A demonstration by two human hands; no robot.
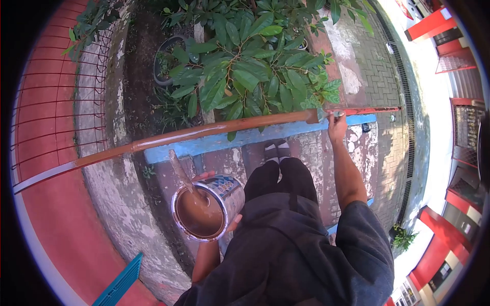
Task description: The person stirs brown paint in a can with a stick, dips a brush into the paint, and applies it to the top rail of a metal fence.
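Far left, a red wire fence (56, 107) stands over red ground, and a blue slat (121, 281) pokes in at bottom left. The rail (204, 131) runs long across the view, low at left and rising to the right; its left end looks pale and bare, then it is glossy brown up to the brush. Below the rail, the left hand (224, 204) is wrapped round a paint can (204, 206), fingertips showing at the rim side and below, so it is clenched on the can. The can is open, full of brown paint, with a stir stick (181, 171) leaning out up-left. The can sits just below the rail, near the body, apart from the rail. A leafy shrub (250, 66) fills the top centre behind the rail. A blue ledge (245, 138) runs under the rail. Right of centre, the right hand (337, 125) is raised with arm stretched out, gripping the brush (324, 115) by the handle; the bristles touch the rail. The rail's long axis goes left-right from this grip: painted stretch to the left, duller red stretch to the right. The right hand is the nearer one to the rail. Paving (377, 76) lies at far right.
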